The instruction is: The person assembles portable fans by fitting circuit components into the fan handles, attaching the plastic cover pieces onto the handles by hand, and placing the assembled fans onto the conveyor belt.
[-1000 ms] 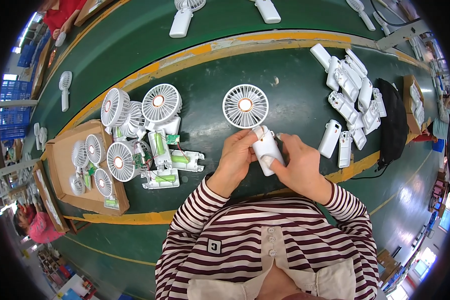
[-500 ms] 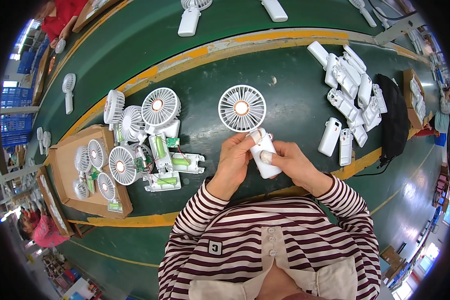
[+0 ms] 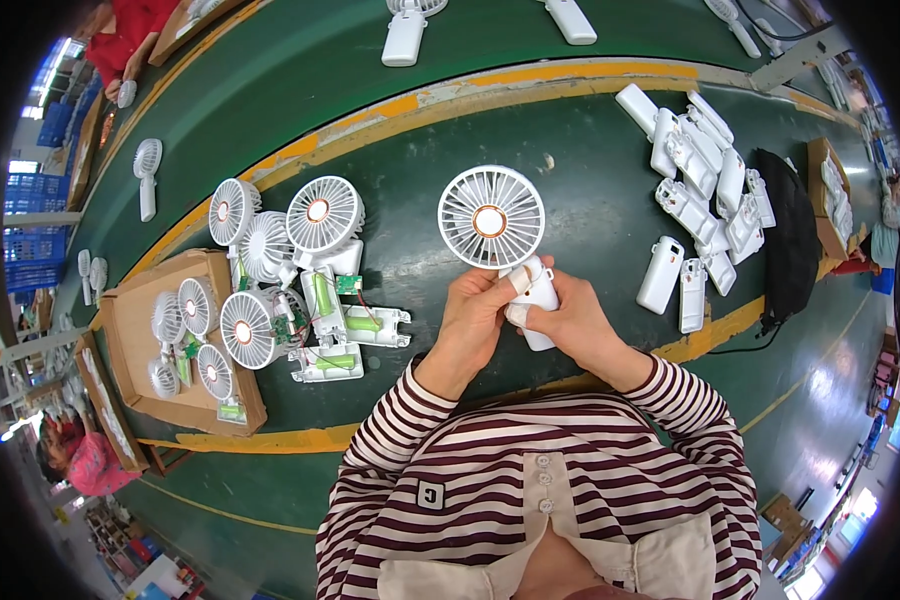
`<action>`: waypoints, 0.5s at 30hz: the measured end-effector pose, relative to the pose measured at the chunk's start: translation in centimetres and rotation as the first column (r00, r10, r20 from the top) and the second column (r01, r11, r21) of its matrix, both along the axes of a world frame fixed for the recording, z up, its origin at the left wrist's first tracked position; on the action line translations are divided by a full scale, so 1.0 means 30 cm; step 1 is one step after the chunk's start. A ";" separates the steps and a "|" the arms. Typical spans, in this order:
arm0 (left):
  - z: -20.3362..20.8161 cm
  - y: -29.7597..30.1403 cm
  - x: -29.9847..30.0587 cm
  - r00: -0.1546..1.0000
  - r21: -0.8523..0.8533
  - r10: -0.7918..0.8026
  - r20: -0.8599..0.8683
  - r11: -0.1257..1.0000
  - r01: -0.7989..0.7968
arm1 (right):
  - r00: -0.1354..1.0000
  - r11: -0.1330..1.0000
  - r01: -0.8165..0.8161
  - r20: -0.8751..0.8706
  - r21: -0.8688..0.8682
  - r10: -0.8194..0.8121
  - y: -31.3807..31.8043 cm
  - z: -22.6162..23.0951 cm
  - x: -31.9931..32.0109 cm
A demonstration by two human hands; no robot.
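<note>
Fan (image 3: 510, 240), a single white one, is in both hands at the near side of the green surface (image 3: 590, 220). Its round head (image 3: 491, 218), with an orange ring at the hub, points away from the person; its handle (image 3: 543, 292) lies between the hands. The left hand (image 3: 472, 318) grips the upper handle just below the head, and the right hand (image 3: 582, 320) clasps the handle's other side, thumb laid across it. Each thumb bears a pale wrap.

To the left, four loose fan heads (image 3: 325, 215) stand close together, with three open casings (image 3: 362, 323) beside them, each showing one green cell (image 3: 322, 294). One cardboard box (image 3: 135, 365) next to these holds four more fan heads (image 3: 198, 306).

To the right, about eleven white covers (image 3: 730, 182) overlap in a pile, too tangled to count exactly; two more covers (image 3: 660, 276) lie side by side just nearer the person. One black bag (image 3: 788, 240) lies beside the pile, and one carton (image 3: 818, 170) of white parts stands past it. Two fans (image 3: 404, 38) lie on the belt (image 3: 490, 35) straight ahead.
</note>
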State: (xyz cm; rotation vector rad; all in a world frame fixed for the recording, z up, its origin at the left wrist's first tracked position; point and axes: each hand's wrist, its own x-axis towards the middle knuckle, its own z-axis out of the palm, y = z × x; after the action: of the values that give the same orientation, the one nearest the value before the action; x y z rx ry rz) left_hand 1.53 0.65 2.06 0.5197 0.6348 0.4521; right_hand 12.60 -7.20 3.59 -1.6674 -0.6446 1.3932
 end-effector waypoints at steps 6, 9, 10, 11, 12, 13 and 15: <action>-0.017 -0.012 -0.017 0.997 0.158 -0.049 0.059 0.987 0.040 | 0.996 0.997 0.016 0.081 0.082 -0.022 -0.002 -0.019 -0.004; -0.027 -0.015 -0.019 0.997 0.140 -0.048 0.057 0.989 0.040 | 0.991 0.998 0.002 0.137 0.069 -0.011 -0.003 -0.009 -0.009; -0.024 -0.017 -0.016 0.997 0.140 -0.047 0.056 0.989 0.038 | 0.991 0.998 0.001 0.137 0.069 -0.010 -0.003 -0.009 -0.008; -0.021 -0.019 -0.013 0.998 0.136 -0.021 0.060 0.991 0.013 | 0.990 0.997 0.000 0.140 0.074 -0.010 -0.004 -0.012 -0.007; -0.020 -0.020 -0.009 0.998 0.131 0.005 0.064 0.991 -0.013 | 0.989 0.997 0.000 0.144 0.079 -0.011 -0.005 -0.016 -0.005; -0.021 -0.019 -0.007 0.998 0.131 0.005 0.064 0.991 -0.014 | 0.989 0.997 -0.001 0.144 0.079 -0.011 -0.005 -0.023 -0.003; -0.026 -0.021 -0.005 0.998 0.153 0.023 0.063 0.988 -0.033 | 0.995 0.997 0.006 0.094 0.077 -0.013 -0.007 -0.038 -0.001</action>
State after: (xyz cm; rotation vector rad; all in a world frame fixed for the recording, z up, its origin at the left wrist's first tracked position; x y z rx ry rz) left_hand 1.39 0.03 1.27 0.6422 0.5518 0.5445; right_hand 12.58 -7.40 2.45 -1.6813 -0.7339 1.2729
